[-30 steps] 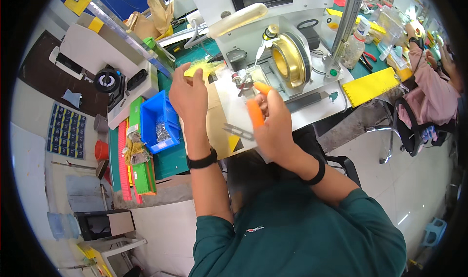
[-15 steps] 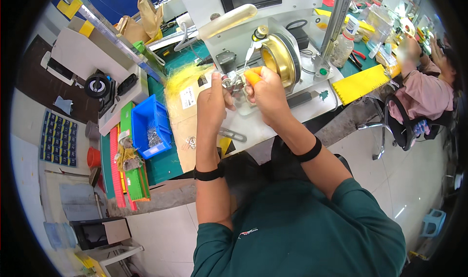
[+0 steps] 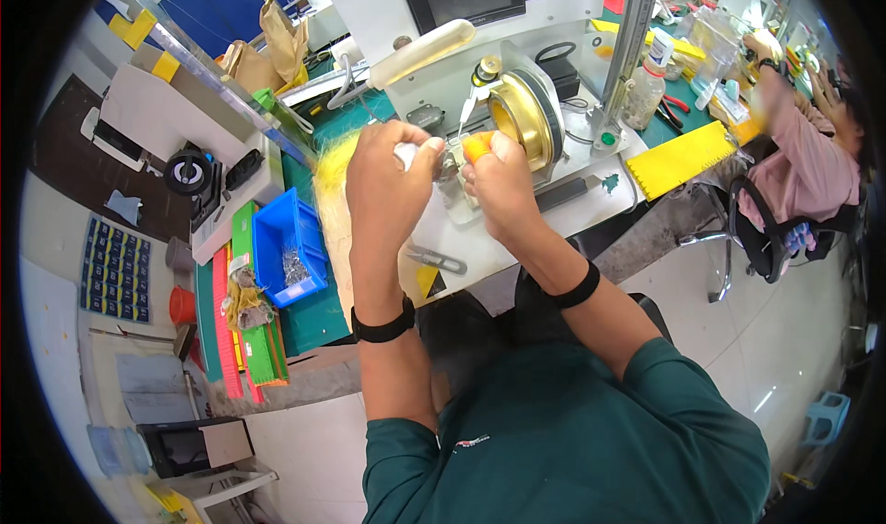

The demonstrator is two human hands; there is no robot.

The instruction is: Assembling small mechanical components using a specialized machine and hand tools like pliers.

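At the machine end of the worktop point(image 3: 305, 328), both hands were up close together, a small metal fitting point(image 3: 449, 167) between them, just in front of the gold spool point(image 3: 526, 113). Left hand point(image 3: 389, 181): fingers curled in, thumb near the fingertips, a white bit point(image 3: 404, 156) showing there; couldn't tell if it was gripped or worn. Right hand point(image 3: 499, 175): curled closed, an orange piece point(image 3: 477, 147) at its fingertips, right beside the fitting; couldn't tell whether that was held or a finger cover. Fitting partly hidden, contact unclear.

Below the hands, a grey metal tool point(image 3: 449, 263) lay near the worktop's front edge. Yellow fibres point(image 3: 332, 162) stuck out left of the left hand, partly covered by it. Further left, a blue bin point(image 3: 268, 238) held small metal pieces point(image 3: 294, 267). Off to the right lay a yellow toothed strip point(image 3: 678, 160), red-handled pliers point(image 3: 676, 106) behind it; beyond, a co-worker's pink sleeve point(image 3: 808, 155).
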